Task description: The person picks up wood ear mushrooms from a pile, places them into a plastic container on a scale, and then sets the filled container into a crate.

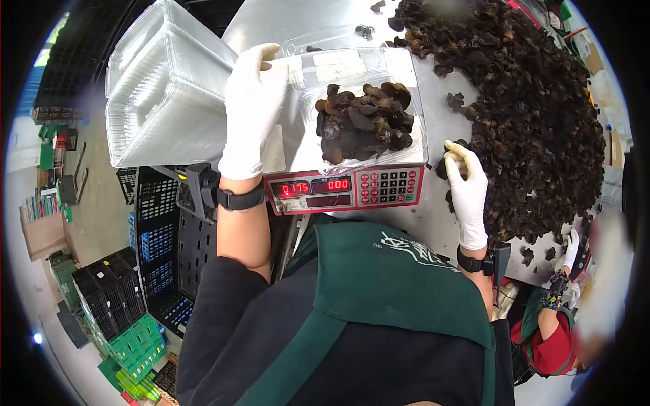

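A clear plastic box lies with its lid folded back on the white-topped scale. Inside is a heap of dark wood ear mushrooms. Red digits on the scale read 0.175 and 0.00. My left hand, in a white glove, is at the box's left side, its thumb and bent fingers apart with nothing seen between them. To the right of the scale is my gloved right hand, its thumb and fingertips drawn together. A dark piece of wood ear shows at those fingertips, partly hidden.
A big pile of wood ears covers the right of the metal table. Nested clear boxes lean at the left. Black crates and a green crate stand on the floor. Another person's gloved hand is at far right.
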`<state>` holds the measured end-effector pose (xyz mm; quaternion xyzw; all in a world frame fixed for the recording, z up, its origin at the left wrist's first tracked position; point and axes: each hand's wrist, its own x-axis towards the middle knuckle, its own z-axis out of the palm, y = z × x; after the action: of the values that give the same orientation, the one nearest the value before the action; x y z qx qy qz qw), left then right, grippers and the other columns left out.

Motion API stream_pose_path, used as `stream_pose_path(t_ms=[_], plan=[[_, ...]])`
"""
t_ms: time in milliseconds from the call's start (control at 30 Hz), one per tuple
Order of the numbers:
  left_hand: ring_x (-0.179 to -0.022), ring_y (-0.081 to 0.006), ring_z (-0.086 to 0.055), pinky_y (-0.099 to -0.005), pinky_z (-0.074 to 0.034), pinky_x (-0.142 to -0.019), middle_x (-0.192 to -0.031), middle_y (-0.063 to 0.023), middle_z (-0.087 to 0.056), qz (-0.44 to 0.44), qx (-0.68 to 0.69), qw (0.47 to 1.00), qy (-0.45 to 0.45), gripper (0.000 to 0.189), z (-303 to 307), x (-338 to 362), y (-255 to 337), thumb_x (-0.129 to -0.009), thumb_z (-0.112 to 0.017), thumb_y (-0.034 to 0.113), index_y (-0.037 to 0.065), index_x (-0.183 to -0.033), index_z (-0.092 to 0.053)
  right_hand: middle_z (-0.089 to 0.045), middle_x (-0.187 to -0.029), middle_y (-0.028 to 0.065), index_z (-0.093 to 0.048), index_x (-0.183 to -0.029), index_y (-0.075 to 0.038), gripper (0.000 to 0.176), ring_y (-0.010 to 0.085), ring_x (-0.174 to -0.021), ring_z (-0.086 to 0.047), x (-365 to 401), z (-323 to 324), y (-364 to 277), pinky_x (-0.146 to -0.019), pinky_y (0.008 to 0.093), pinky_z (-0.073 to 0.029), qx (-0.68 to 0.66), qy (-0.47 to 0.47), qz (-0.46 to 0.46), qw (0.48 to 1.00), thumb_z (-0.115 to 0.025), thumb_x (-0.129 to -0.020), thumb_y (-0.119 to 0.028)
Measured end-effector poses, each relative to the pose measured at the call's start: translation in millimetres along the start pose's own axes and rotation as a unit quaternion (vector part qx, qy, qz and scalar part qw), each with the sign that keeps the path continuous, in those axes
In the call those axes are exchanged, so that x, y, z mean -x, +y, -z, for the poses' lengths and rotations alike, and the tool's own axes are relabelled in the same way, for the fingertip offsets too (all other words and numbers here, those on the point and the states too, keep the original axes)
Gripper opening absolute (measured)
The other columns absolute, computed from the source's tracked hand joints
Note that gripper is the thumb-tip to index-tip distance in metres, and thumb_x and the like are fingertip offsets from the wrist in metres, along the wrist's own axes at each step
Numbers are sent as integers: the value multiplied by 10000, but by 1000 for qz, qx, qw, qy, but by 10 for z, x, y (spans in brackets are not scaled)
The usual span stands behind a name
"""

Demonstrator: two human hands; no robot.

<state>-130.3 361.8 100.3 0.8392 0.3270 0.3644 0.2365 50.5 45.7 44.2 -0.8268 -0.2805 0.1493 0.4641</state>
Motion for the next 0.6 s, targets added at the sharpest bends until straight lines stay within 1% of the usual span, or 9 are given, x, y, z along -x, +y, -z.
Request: stream_pose_path(t_ms=[267,333,367,433,467,500,533,567,600], plan=[[-900,-350,-690,-419,-536,-800,-994,-205,-704,99,-183,971,-116,426,-317,-159,15,-939,-560,408,87,-1218,-591,-667,-954,32,-679,-1181,-35,294,88,-781,-566,-11,-29,-142,-737,239,-483,-23,-31,13,999,-647,-889,-26],[-902,-366,-684,-422,-543,-819,-945,-204,-707,-51,-194,977,-70,392,-553,-115,-357,-951,-548,341,77,-1239,-581,-667,-1029,47,-660,-1201,-15,294,107,-894,-600,7,-36,-267,-816,262,-498,-85,-56,6,995,-625,-909,-33],[-867,-384,-677,-431,-551,-837,-971,-223,-699,-62,-207,975,-61,428,-518,-89,-261,-961,-533,271,53,-1329,-535,-658,-1079,49,-644,-1224,-8,303,114,-974,-606,-13,-72,-256,-870,275,-499,-148,-62,14,987,-603,-925,-36],[-765,-209,-667,-371,-549,-790,-880,-122,-693,-9,-9,997,78,586,-721,-113,-380,-972,-562,174,43,-1504,-355,-664,-1130,79,-628,-1224,23,294,132,-1029,-611,-88,-73,-246,-900,290,-495,-156,-87,11,984,-600,-942,-56],[-809,-103,-600,-300,-526,-769,-916,-62,-649,185,209,960,3,630,-435,-119,228,-954,-577,71,74,-1531,-324,-663,-1140,88,-636,-1231,-1,286,122,-1025,-606,-109,-156,-137,-891,292,-498,-190,-70,15,979,-610,-958,-81],[-836,-79,-555,-256,-506,-763,-965,-47,-604,172,196,965,1,684,-355,-74,189,-923,-573,-14,95,-1544,-308,-675,-1107,88,-628,-1258,-18,294,111,-993,-609,-122,-83,-323,-870,289,-504,-135,-98,-6,986,-604,-982,-116],[-904,-101,-565,-261,-504,-794,-975,-47,-593,154,272,950,6,678,-333,6,140,-907,-541,-46,80,-1538,-326,-686,-1065,78,-600,-1297,-21,321,107,-948,-616,-183,-119,-229,-848,280,-510,-140,-125,0,982,-592,-1000,-143],[-950,-161,-575,-291,-496,-857,-1007,-85,-617,52,240,969,19,616,-198,62,352,-858,-531,-91,50,-1453,-452,-694,-989,65,-571,-1333,-28,347,94,-862,-621,-217,-194,-236,-791,268,-519,-211,-105,50,971,-553,-1029,-195],[-1073,-221,-614,-342,-459,-979,-1163,-115,-650,-16,158,987,-13,595,-96,159,311,-760,-491,-156,19,-1323,-569,-686,-948,57,-559,-1349,-29,366,87,-815,-618,-256,-145,-325,-753,258,-517,-183,-114,40,976,-529,-1042,-227]])
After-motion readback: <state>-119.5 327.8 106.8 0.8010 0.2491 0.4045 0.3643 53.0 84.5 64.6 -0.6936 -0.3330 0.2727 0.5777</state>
